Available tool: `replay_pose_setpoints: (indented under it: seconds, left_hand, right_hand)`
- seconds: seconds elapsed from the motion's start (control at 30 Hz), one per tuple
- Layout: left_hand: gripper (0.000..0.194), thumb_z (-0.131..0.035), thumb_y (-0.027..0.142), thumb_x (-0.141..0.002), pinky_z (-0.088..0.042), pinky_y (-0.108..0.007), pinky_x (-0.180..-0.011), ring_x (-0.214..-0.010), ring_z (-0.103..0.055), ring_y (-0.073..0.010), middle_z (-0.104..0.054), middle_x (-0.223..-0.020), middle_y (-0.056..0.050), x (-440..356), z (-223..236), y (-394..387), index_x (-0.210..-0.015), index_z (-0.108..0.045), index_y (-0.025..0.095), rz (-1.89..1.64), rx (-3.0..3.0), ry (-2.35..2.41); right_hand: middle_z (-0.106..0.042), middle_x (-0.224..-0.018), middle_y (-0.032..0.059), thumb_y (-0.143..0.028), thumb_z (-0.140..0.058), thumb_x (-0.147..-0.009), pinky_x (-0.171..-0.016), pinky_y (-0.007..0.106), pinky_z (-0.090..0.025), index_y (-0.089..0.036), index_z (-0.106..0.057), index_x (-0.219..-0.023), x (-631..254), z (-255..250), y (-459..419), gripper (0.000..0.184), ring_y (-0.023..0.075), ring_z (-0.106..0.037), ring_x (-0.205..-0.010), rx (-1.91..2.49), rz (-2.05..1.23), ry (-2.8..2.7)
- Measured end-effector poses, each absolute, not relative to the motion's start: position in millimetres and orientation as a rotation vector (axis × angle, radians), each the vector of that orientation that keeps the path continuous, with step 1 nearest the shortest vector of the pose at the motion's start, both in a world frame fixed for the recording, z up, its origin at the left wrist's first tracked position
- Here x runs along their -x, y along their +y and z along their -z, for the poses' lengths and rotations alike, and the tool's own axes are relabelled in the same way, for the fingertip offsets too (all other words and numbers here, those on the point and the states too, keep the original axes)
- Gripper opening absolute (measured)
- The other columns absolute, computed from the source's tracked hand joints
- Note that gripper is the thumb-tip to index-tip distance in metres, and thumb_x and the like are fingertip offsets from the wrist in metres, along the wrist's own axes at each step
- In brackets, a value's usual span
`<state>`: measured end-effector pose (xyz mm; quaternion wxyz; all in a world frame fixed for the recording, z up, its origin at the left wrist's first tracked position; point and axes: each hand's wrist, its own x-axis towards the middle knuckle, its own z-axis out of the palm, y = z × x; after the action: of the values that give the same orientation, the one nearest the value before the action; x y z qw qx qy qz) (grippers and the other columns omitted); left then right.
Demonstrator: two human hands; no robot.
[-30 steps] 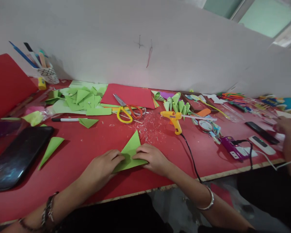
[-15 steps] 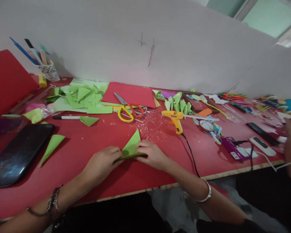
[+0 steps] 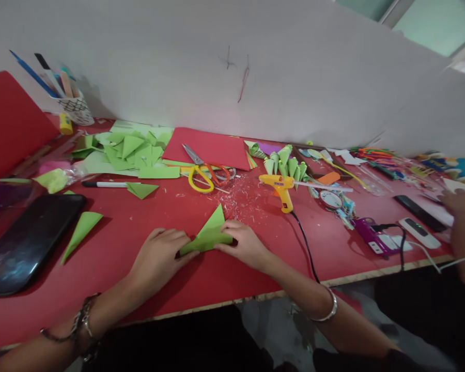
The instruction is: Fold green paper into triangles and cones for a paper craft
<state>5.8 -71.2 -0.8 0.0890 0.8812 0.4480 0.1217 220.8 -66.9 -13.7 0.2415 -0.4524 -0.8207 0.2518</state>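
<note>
A piece of green paper (image 3: pixel 207 237) lies between my hands near the front of the red table, its lower edge curled over and one pointed corner facing away from me. My left hand (image 3: pixel 163 256) pinches its left end, thumb along the near side. At the right end, my right hand (image 3: pixel 244 245) grips the paper between thumb and fingers. A rolled green paper cone (image 3: pixel 82 233) lies to the left. A folded green paper piece (image 3: pixel 141 190) rests against a white marker (image 3: pixel 108 184). Beyond the paper are scissors (image 3: pixel 201 178) with yellow and orange handles.
A yellow glue gun (image 3: pixel 281 191) with a black cord lies right of centre, before several green cones (image 3: pixel 287 164). Green paper pieces (image 3: pixel 127 150) are heaped at the back left. A black phone (image 3: pixel 31 243) lies left. Another person's hand (image 3: pixel 463 206) is at far right.
The paper's near edge has been lifted and rolled away from me, from nearly flat to a curled fold. Both hands have kept hold and shifted slightly forward.
</note>
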Motion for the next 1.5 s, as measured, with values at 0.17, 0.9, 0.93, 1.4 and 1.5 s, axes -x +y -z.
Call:
replay_pose_setpoints:
  seconds: [0.17, 0.9, 0.93, 1.4, 1.5]
  left_hand:
    - [0.03, -0.045, 0.044, -0.082, -0.034, -0.03, -0.069, -0.073, -0.056, -0.017, -0.061, -0.074, -0.001, -1, 1, -69, -0.078, -0.059, 0.019, -0.297, -2.51, 1.397]
    - [0.036, -0.046, 0.033, -0.082, -0.035, -0.034, -0.081, -0.103, -0.049, -0.0222, -0.048, -0.119, -0.006, 17, 13, -62, -0.117, -0.046, 0.028, -0.389, -2.685, 1.399]
    - [0.037, -0.044, 0.026, -0.083, -0.034, -0.033, -0.082, -0.105, -0.048, -0.0214, -0.048, -0.122, -0.004, 16, 10, -62, -0.12, -0.045, 0.032, -0.36, -2.792, 1.282]
    - [0.044, -0.031, 0.014, -0.087, -0.031, -0.027, -0.084, -0.1, -0.054, -0.0144, -0.056, -0.121, 0.002, 18, -2, -60, -0.127, -0.042, 0.029, -0.047, -3.034, 0.649]
    - [0.04, -0.038, 0.023, -0.086, -0.032, -0.026, -0.089, -0.102, -0.053, -0.0146, -0.056, -0.12, 0.001, 29, -6, -59, -0.125, -0.044, 0.03, -0.034, -2.95, 0.703]
  right_hand:
    - [-0.057, -0.081, 0.0032, -0.031, -0.059, -0.076, -0.069, 0.025, -0.041, -0.015, -0.057, -0.075, -219, 11, -66, 0.016, 0.0142, -0.053, -0.077, 1.26, -0.753, -2.222]
    - [-0.052, -0.088, 0.0046, -0.029, -0.057, -0.078, -0.075, 0.027, -0.039, -0.014, -0.058, -0.083, -216, 13, -68, 0.016, 0.0148, -0.048, -0.082, 1.343, -0.723, -2.273]
    - [-0.052, -0.088, 0.0047, -0.029, -0.057, -0.078, -0.075, 0.027, -0.039, -0.014, -0.058, -0.083, -216, 13, -68, 0.016, 0.0148, -0.049, -0.083, 1.339, -0.723, -2.275]
    - [-0.053, -0.089, 0.0055, -0.029, -0.055, -0.079, -0.076, 0.027, -0.041, -0.013, -0.058, -0.083, -214, 10, -68, 0.017, 0.0153, -0.05, -0.084, 1.371, -0.682, -2.325]
    - [-0.054, -0.092, 0.0061, -0.027, -0.056, -0.077, -0.079, 0.029, -0.04, -0.014, -0.056, -0.091, -213, 9, -69, 0.019, 0.0166, -0.05, -0.088, 1.387, -0.634, -2.321]
